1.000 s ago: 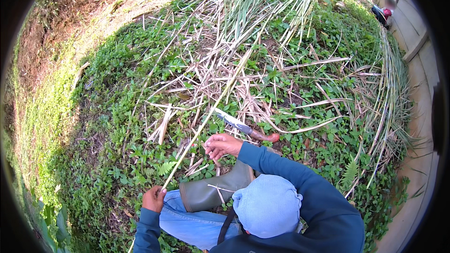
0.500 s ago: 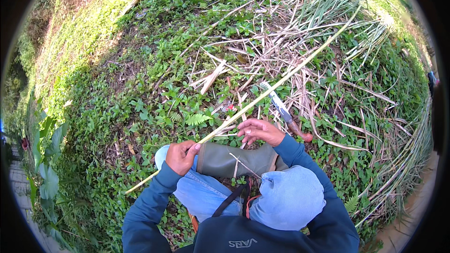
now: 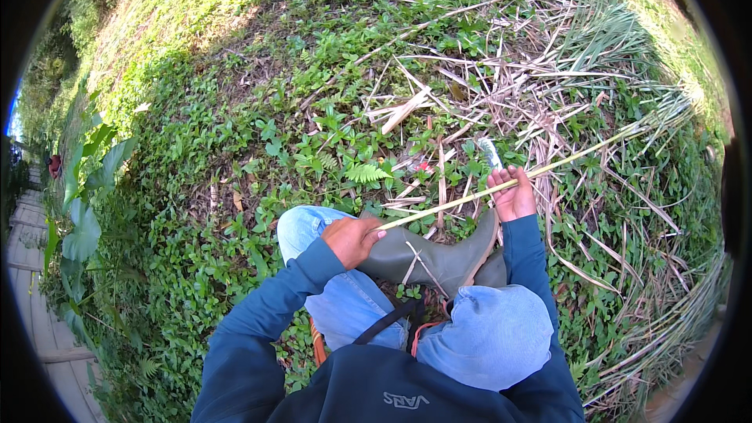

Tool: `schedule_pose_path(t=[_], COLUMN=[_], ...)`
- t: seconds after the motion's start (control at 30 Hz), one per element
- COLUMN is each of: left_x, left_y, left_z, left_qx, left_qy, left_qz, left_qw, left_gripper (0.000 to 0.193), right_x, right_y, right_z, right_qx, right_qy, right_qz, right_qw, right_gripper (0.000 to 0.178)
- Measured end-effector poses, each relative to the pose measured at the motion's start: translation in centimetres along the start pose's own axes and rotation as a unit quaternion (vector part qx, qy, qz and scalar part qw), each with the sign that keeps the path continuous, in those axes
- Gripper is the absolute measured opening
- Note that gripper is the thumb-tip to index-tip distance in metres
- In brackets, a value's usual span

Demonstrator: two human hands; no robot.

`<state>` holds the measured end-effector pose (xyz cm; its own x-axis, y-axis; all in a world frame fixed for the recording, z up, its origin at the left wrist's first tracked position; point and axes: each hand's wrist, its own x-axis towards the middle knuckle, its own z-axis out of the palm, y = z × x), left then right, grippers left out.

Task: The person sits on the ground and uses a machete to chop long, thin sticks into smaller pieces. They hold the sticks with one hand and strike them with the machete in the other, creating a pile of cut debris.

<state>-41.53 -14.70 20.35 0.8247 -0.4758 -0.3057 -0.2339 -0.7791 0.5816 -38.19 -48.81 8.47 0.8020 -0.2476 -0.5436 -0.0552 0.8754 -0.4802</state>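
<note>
A long, thin yellow-green stalk (image 3: 450,205) runs slantwise from my left hand up to the right. My left hand (image 3: 352,241) is closed round its near end, above my bent knee. Farther along, my right hand (image 3: 515,194) is turned palm up, with the stalk lying across the palm and the fingers curled at it. Just beyond that hand shows the pale blade of a knife (image 3: 489,153); its handle is hidden by my hand and arm. An olive rubber boot (image 3: 439,254) on my leg lies below the stalk.
Dry split strips (image 3: 540,82) litter the ground ahead. Piles of green stalks (image 3: 607,39) lie at far right, with more stalks (image 3: 674,321) at the right edge. Low leafy plants (image 3: 211,133) cover the slope. A paved path (image 3: 39,258) runs along the left.
My right hand has gone from beside the stalk to farther right, turning palm up under it. My left hand has shifted right, and the stalk now slants less steeply. The view has turned slightly.
</note>
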Motion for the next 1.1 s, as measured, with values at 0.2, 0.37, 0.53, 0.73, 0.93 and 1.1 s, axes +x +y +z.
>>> schedule_pose_path(t=[0.2, 0.37, 0.53, 0.73, 0.93, 1.1], left_x=[-2.2, -0.6, 3.3, 9.2, 8.6, 7.3], left_y=[0.6, 2.0, 5.2, 10.3, 8.5, -1.8], left_z=[3.1, 6.2, 8.7, 11.4, 10.6, 12.3], left_qx=[0.043, -0.017, -0.101, -0.119, -0.146, -0.255], left_qy=[0.146, 0.157, 0.081, 0.096, -0.046, -0.007], left_qz=[0.005, 0.018, 0.014, 0.198, 0.130, 0.098], left_qw=[0.988, 0.987, 0.992, 0.968, 0.980, 0.962], left_gripper=[0.014, 0.012, 0.016, 0.021, 0.036, 0.034], right_x=[-1.9, -2.3, -2.6, -6.0, -6.5, -8.4], right_y=[-0.1, -3.3, -6.1, -1.5, -1.1, -0.1], right_z=[2.3, 1.9, 1.9, 0.1, -5.8, -4.6], right_qx=[0.035, 0.013, 0.011, -0.085, 0.079, 0.060], right_qy=[-0.083, -0.045, -0.032, 0.014, 0.068, 0.146], right_qz=[-0.023, -0.070, -0.151, -0.123, -0.037, -0.063], right_qw=[0.996, 0.996, 0.988, 0.989, 0.994, 0.985], right_gripper=[0.021, 0.020, 0.018, 0.025, 0.028, 0.034])
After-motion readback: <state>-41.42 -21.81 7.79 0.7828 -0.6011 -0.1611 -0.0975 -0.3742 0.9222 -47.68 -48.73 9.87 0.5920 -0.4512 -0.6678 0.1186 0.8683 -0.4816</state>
